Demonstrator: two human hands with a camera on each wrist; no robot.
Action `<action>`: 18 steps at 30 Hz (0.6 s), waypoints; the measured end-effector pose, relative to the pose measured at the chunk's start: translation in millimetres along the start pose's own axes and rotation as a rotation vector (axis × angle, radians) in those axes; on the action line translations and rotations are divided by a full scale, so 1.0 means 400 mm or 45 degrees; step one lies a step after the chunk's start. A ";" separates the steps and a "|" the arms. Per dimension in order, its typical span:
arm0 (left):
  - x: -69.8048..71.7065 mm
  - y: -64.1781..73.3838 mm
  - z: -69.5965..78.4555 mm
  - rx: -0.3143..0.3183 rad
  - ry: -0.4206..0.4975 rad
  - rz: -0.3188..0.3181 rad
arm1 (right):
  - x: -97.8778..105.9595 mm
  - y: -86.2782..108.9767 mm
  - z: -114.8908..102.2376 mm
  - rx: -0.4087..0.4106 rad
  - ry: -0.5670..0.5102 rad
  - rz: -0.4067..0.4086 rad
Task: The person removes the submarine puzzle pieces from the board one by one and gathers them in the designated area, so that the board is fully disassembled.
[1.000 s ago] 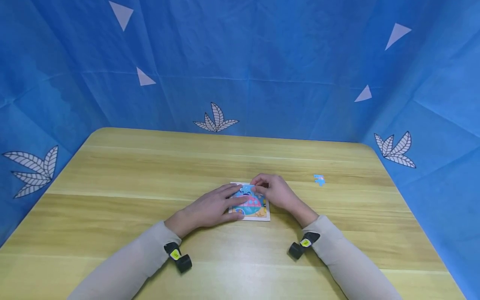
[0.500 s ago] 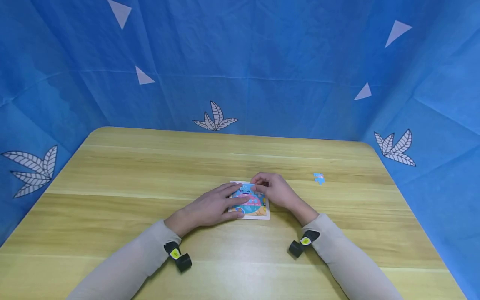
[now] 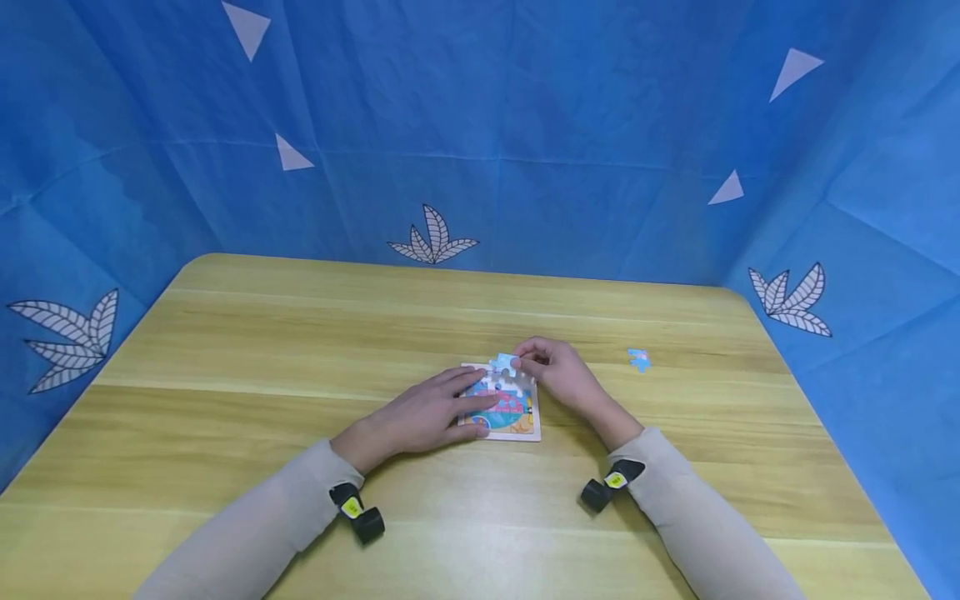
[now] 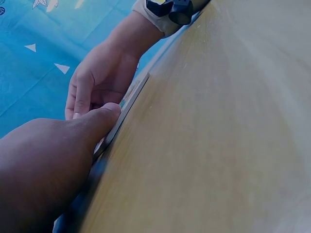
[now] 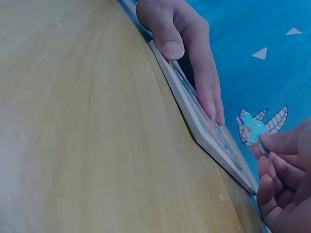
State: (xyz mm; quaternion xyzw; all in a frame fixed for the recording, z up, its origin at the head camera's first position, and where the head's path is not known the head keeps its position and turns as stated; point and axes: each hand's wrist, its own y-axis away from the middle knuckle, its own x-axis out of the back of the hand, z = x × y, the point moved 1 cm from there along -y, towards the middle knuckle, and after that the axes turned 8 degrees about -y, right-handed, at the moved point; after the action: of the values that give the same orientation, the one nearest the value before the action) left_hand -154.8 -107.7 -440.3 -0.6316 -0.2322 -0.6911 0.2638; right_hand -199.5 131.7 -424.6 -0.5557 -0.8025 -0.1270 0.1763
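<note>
R hand (image 3: 558, 375) pinches a blue puzzle piece (image 3: 506, 364) btwn thumb & fingertip, grip narrow; the other fingers curl in loosely below, per R wrist view. Piece is tilted, held up over the far edge of the puzzle tray (image 3: 537, 421), apart from it in R wrist view. Tray lies flat on the table just below & nearer the person than that pinch, w/ pink, teal & orange in its near part; far part looks pale, can't tell if gap or glare. To the L of the pinch, L hand (image 3: 431, 412) rests on the tray's L side, fingers extended across the picture, thumb at the near L corner, pinching nothing. To the R of the pinch, well apart, a loose blue piece w/ a bit of pink (image 3: 640, 360) lies on the table (image 3: 480, 517). Farther back toward the person, both wrists have black cams (image 3: 366, 525) w/ yellow labels, by beige sleeves (image 3: 255, 525). Beyond the grip, past the table's far edge, hangs a blue cloth (image 3: 585, 125) w/ white triangles & leaf prints.
</note>
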 end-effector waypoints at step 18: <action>0.000 0.002 0.000 0.017 0.004 0.004 | 0.052 0.005 -0.002 -0.026 0.088 -0.019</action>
State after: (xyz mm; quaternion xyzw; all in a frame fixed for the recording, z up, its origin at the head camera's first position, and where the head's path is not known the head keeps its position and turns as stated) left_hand -154.4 -108.3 -440.3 -0.6290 -0.2355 -0.6901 0.2695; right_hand -204.2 149.6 -415.0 -0.5467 -0.7987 -0.1557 0.1972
